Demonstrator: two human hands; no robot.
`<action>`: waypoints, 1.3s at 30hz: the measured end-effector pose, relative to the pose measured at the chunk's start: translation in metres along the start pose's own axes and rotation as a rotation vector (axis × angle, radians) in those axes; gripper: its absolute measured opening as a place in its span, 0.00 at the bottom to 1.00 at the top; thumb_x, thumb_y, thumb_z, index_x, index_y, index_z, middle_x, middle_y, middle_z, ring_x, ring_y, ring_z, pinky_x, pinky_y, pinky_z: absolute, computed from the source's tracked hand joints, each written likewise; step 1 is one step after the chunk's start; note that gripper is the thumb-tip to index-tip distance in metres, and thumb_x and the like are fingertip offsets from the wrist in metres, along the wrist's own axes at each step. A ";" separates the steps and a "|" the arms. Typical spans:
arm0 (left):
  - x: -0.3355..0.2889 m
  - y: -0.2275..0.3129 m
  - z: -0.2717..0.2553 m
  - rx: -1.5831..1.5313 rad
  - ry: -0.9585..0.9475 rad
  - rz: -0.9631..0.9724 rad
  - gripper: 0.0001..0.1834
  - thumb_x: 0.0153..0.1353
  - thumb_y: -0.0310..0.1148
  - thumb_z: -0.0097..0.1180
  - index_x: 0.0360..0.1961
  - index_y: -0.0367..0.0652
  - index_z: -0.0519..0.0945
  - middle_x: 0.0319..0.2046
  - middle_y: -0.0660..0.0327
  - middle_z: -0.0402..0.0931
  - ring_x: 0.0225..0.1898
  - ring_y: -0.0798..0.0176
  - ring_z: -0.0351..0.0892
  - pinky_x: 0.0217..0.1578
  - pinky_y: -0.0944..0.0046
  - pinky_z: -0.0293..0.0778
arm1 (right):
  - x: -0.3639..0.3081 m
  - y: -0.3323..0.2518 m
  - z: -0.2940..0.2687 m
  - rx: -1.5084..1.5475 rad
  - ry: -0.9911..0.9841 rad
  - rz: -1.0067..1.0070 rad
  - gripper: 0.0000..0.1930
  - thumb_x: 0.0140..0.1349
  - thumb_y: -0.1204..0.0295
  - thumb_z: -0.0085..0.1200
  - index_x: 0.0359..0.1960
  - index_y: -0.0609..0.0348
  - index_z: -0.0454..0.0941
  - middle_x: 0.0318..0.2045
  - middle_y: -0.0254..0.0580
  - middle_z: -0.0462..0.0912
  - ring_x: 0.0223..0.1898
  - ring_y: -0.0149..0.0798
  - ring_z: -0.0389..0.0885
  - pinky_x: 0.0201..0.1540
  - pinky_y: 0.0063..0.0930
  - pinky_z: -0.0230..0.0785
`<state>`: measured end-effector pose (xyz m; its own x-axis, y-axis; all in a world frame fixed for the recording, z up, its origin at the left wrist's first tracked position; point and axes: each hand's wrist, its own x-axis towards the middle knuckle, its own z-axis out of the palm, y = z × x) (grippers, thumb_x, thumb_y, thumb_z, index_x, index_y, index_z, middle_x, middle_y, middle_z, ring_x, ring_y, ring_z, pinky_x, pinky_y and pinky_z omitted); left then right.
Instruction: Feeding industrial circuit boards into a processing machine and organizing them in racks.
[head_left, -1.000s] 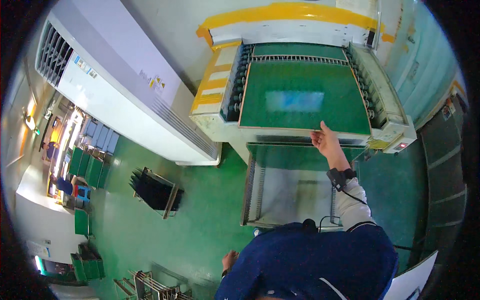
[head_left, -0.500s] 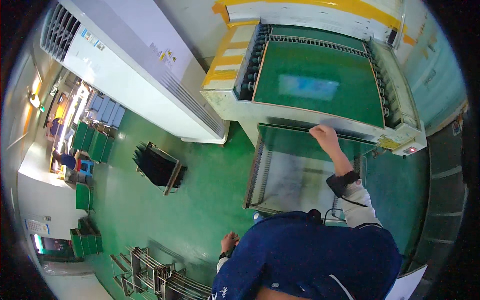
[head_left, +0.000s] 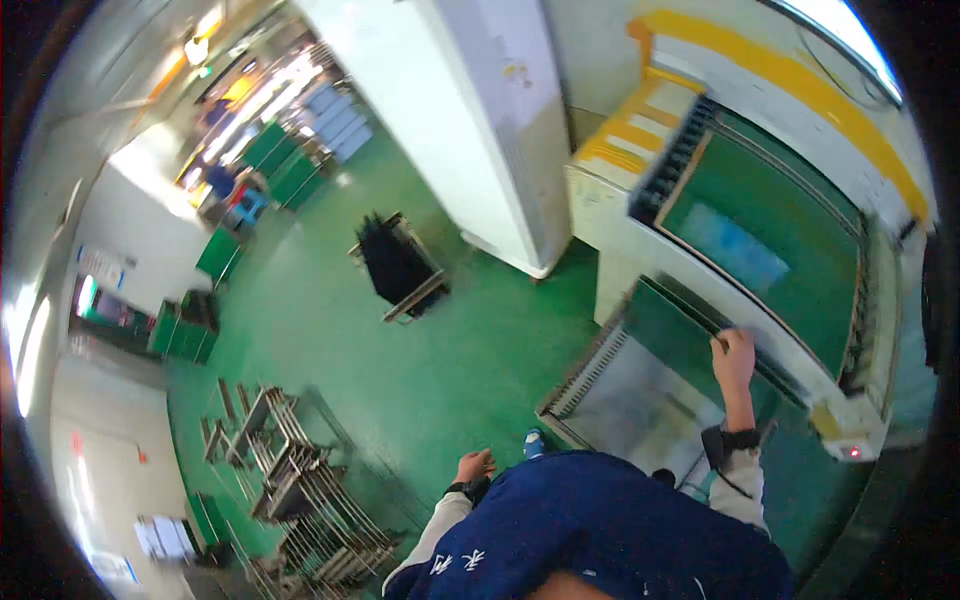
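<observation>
My right hand [head_left: 735, 358] is closed at the top edge of a green panel [head_left: 668, 318], its fingers curled over that edge. The panel stands in a slotted rack [head_left: 590, 375] with toothed sides and a pale grey, glossy surface. My left hand [head_left: 476, 465] hangs low beside my body with its fingers curled in, and nothing shows in it. Just behind the rack is a roller conveyor machine [head_left: 625, 215], with a large flat green board [head_left: 800, 290] lying on its rollers.
A tall white cabinet unit [head_left: 470, 130] stands left of the machine. On the green floor are a small rack of dark sheets [head_left: 395, 262] and several metal frame racks [head_left: 300, 470] at lower left. Far off, people sit near a blue stool [head_left: 248, 208].
My view has turned left, so the machine and rack sit further right and tilted. The right hand stays at the panel's edge. More of the left forearm shows.
</observation>
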<state>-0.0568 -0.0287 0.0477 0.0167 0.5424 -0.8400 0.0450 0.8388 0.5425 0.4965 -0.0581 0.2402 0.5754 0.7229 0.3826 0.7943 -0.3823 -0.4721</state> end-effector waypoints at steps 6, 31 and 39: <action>0.010 -0.016 -0.006 -0.028 0.032 0.022 0.15 0.55 0.40 0.51 0.33 0.36 0.71 0.27 0.58 0.74 0.21 0.63 0.74 0.19 0.66 0.68 | -0.002 -0.005 0.009 -0.077 -0.219 0.128 0.09 0.45 0.70 0.56 0.27 0.59 0.72 0.28 0.48 0.74 0.35 0.51 0.73 0.35 0.41 0.65; 0.011 -0.037 -0.033 -0.115 0.037 0.068 0.14 0.52 0.35 0.55 0.31 0.34 0.73 0.21 0.60 0.73 0.18 0.67 0.72 0.18 0.68 0.68 | 0.003 -0.002 0.017 -0.484 -0.417 0.248 0.19 0.44 0.64 0.58 0.39 0.58 0.75 0.38 0.49 0.77 0.40 0.47 0.75 0.40 0.39 0.68; 0.003 -0.038 -0.042 -0.119 0.038 0.065 0.12 0.52 0.35 0.55 0.31 0.36 0.72 0.21 0.61 0.73 0.17 0.68 0.71 0.18 0.67 0.68 | -0.004 -0.007 0.019 -0.483 -0.343 0.245 0.17 0.42 0.64 0.59 0.35 0.56 0.76 0.33 0.47 0.78 0.37 0.46 0.77 0.37 0.38 0.69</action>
<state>-0.1001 -0.0565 0.0252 -0.0225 0.5950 -0.8034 -0.0742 0.8004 0.5948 0.4843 -0.0474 0.2269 0.7201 0.6939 -0.0046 0.6918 -0.7184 -0.0724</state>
